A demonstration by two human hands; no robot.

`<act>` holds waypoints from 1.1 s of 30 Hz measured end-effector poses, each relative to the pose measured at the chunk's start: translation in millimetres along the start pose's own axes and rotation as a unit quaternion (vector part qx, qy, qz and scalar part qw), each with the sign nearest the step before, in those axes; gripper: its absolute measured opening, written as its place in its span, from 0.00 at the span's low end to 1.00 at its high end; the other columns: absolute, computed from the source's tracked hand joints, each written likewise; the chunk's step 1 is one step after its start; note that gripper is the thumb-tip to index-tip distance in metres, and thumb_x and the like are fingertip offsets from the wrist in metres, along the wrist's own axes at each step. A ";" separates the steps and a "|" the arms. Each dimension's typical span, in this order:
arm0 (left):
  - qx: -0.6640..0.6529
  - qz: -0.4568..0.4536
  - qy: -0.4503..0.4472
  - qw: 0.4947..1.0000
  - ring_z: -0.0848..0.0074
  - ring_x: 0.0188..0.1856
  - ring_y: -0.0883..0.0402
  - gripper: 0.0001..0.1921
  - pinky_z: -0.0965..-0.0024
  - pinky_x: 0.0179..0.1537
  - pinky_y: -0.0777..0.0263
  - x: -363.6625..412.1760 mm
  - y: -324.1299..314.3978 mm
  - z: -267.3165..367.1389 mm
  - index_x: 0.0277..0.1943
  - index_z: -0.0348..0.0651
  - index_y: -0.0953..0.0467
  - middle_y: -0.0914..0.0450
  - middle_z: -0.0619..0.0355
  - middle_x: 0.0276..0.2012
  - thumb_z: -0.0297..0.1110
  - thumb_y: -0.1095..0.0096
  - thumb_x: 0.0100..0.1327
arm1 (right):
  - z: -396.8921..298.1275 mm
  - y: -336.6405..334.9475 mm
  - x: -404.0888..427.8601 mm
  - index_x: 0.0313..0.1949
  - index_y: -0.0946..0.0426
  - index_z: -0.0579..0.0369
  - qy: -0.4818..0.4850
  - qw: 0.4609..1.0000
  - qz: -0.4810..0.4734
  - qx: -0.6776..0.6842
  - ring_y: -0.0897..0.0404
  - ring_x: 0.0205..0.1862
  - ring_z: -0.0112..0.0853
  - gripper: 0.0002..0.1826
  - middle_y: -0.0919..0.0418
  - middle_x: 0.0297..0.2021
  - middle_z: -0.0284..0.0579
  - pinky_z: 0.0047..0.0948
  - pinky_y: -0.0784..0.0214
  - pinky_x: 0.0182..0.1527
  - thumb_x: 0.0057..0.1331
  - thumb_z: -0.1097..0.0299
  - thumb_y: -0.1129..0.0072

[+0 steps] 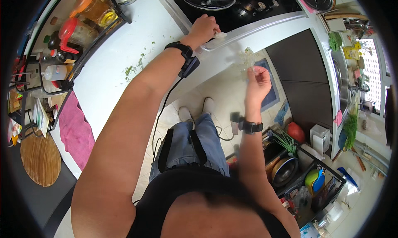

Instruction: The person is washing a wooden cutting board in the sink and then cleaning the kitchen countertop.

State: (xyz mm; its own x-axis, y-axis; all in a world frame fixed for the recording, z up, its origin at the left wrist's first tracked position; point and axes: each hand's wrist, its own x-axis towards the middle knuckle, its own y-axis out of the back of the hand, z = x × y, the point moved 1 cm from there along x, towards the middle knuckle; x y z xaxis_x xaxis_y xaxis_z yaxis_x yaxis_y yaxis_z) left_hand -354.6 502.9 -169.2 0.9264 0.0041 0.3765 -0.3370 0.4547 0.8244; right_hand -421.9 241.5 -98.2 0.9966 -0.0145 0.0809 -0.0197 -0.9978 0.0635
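Note:
My left hand (202, 29) reaches over the front corner of the counter beside the stove. Its fingers pinch a small, pale crumpled piece (221, 35), whose material I cannot make out. My right hand (260, 80) is raised in front of the counter edge, above the floor. Between its thumb and fingers hangs a blurred, clear piece of thin plastic (249, 57) with greenish bits on it. Green herb scraps (132, 69) lie scattered on the white countertop (105, 54), to the left of my left forearm.
A black gas stove (217, 11) with metal trim lies ahead. Jars and bottles fill a black rack (84, 45) at left, above a pink cloth (74, 129) and a round wooden board (40, 158). Pans (284, 169) stand in a low rack at right, near a dark cabinet (300, 73).

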 end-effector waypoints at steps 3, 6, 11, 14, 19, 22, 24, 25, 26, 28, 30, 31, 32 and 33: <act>-0.112 -0.053 -0.056 0.991 0.65 0.39 0.25 0.09 0.64 0.40 0.29 -11.5 -7.6 13.3 0.31 0.47 0.16 0.24 0.60 0.30 0.22 0.40 0.51 | 6.9 6.2 -0.8 0.32 0.26 0.57 0.006 1.000 0.002 0.023 0.37 0.24 0.12 0.05 0.30 0.24 0.25 0.14 0.45 0.26 0.60 0.81 0.40; -0.131 -0.133 -0.155 0.970 0.64 0.39 0.26 0.11 0.65 0.40 0.29 -36.4 15.5 19.7 0.33 0.46 0.17 0.25 0.60 0.32 0.19 0.40 0.49 | 10.0 9.5 3.0 0.32 0.26 0.57 -0.020 0.999 0.018 0.029 0.36 0.24 0.13 0.05 0.30 0.25 0.26 0.13 0.45 0.27 0.60 0.81 0.40; -0.148 -0.295 -0.122 0.936 0.64 0.40 0.25 0.12 0.65 0.41 0.29 -62.7 59.1 5.4 0.34 0.44 0.18 0.25 0.59 0.34 0.17 0.40 0.47 | 5.9 10.3 9.6 0.35 0.26 0.57 -0.016 0.997 0.015 0.079 0.32 0.28 0.14 0.06 0.28 0.27 0.28 0.13 0.40 0.31 0.60 0.82 0.41; -0.194 -0.159 -0.168 0.953 0.64 0.42 0.24 0.09 0.65 0.41 0.29 -32.7 32.9 52.0 0.33 0.42 0.19 0.24 0.58 0.33 0.20 0.42 0.50 | 1.7 7.9 9.0 0.40 0.26 0.59 -0.047 0.987 0.015 0.153 0.29 0.31 0.15 0.07 0.24 0.31 0.30 0.15 0.37 0.34 0.62 0.81 0.43; -0.118 -0.192 -0.050 0.973 0.63 0.41 0.24 0.05 0.64 0.41 0.29 -19.9 -2.5 78.2 0.31 0.42 0.20 0.23 0.57 0.34 0.24 0.43 0.54 | -2.3 -9.1 15.3 0.44 0.25 0.58 -0.140 0.958 -0.009 0.250 0.25 0.33 0.18 0.09 0.21 0.35 0.32 0.18 0.33 0.36 0.63 0.79 0.45; -0.175 -0.199 -0.233 0.936 0.64 0.43 0.24 0.07 0.64 0.42 0.29 -57.4 21.2 36.6 0.33 0.42 0.20 0.23 0.57 0.35 0.21 0.41 0.51 | 8.3 -4.4 21.3 0.45 0.24 0.53 -0.162 0.947 -0.037 0.274 0.23 0.35 0.22 0.12 0.20 0.36 0.34 0.21 0.31 0.36 0.62 0.80 0.44; -0.154 -0.232 -0.218 0.935 0.65 0.43 0.23 0.08 0.65 0.42 0.28 -87.8 46.4 20.3 0.34 0.42 0.19 0.22 0.57 0.36 0.20 0.40 0.52 | 7.4 -8.1 21.2 0.44 0.24 0.54 -0.176 0.949 -0.030 0.258 0.24 0.36 0.22 0.11 0.21 0.36 0.33 0.22 0.31 0.36 0.63 0.80 0.45; -0.140 -0.261 -0.205 0.933 0.66 0.43 0.23 0.10 0.66 0.42 0.28 -98.1 58.5 14.0 0.36 0.43 0.18 0.22 0.57 0.37 0.18 0.40 0.53 | 7.5 -10.8 20.7 0.44 0.24 0.54 -0.180 0.948 -0.038 0.259 0.24 0.36 0.21 0.11 0.21 0.36 0.33 0.22 0.31 0.36 0.63 0.80 0.45; -0.134 -0.262 -0.200 0.934 0.66 0.43 0.23 0.10 0.66 0.42 0.28 -101.4 71.3 4.2 0.36 0.43 0.18 0.22 0.57 0.37 0.18 0.40 0.53 | 8.4 -14.4 19.4 0.44 0.24 0.54 -0.182 0.946 -0.043 0.264 0.24 0.36 0.21 0.11 0.21 0.36 0.33 0.22 0.31 0.36 0.63 0.80 0.45; -0.186 -0.115 -0.004 0.976 0.67 0.41 0.22 0.13 0.69 0.44 0.27 -96.6 102.9 -18.6 0.41 0.46 0.17 0.21 0.57 0.39 0.18 0.41 0.56 | 10.4 -20.1 15.4 0.44 0.24 0.54 -0.202 0.943 -0.044 0.261 0.24 0.36 0.21 0.11 0.21 0.36 0.33 0.22 0.32 0.37 0.63 0.80 0.45; -0.137 0.007 0.164 0.977 0.69 0.40 0.21 0.14 0.72 0.43 0.27 -92.2 119.4 -67.3 0.43 0.49 0.17 0.21 0.57 0.41 0.18 0.42 0.58 | 15.1 -26.3 9.7 0.44 0.24 0.54 -0.210 0.941 -0.064 0.257 0.24 0.36 0.20 0.10 0.21 0.36 0.32 0.21 0.33 0.36 0.63 0.80 0.45; -0.063 0.077 0.183 0.978 0.65 0.36 0.22 0.12 0.68 0.40 0.28 -88.2 122.7 -85.2 0.40 0.46 0.17 0.23 0.55 0.36 0.19 0.43 0.57 | 20.1 -27.2 8.7 0.44 0.24 0.55 -0.215 0.942 -0.073 0.247 0.25 0.36 0.20 0.10 0.21 0.36 0.32 0.21 0.34 0.36 0.63 0.80 0.46; 0.036 0.086 0.206 0.974 0.63 0.37 0.23 0.13 0.67 0.39 0.28 -94.9 126.8 -119.5 0.40 0.47 0.17 0.24 0.54 0.35 0.20 0.44 0.57 | 20.9 -35.8 5.1 0.44 0.24 0.55 -0.219 0.939 -0.088 0.251 0.25 0.36 0.20 0.10 0.21 0.36 0.32 0.21 0.34 0.36 0.63 0.80 0.46; 0.125 0.088 0.223 0.963 0.61 0.37 0.24 0.13 0.65 0.39 0.29 -95.7 127.6 -131.2 0.40 0.47 0.17 0.25 0.53 0.34 0.20 0.44 0.57 | 23.0 -36.8 1.7 0.43 0.24 0.54 -0.226 0.940 -0.086 0.242 0.25 0.36 0.20 0.10 0.21 0.36 0.32 0.21 0.35 0.36 0.63 0.80 0.46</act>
State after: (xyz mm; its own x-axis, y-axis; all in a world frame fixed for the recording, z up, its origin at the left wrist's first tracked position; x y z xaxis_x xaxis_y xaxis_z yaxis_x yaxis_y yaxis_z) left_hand -464.2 677.4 -155.5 0.8122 0.4689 0.3471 -0.4739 0.1834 0.8613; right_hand -417.7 276.6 -123.3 0.9158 0.2325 -0.3275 0.0740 -0.8991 -0.4314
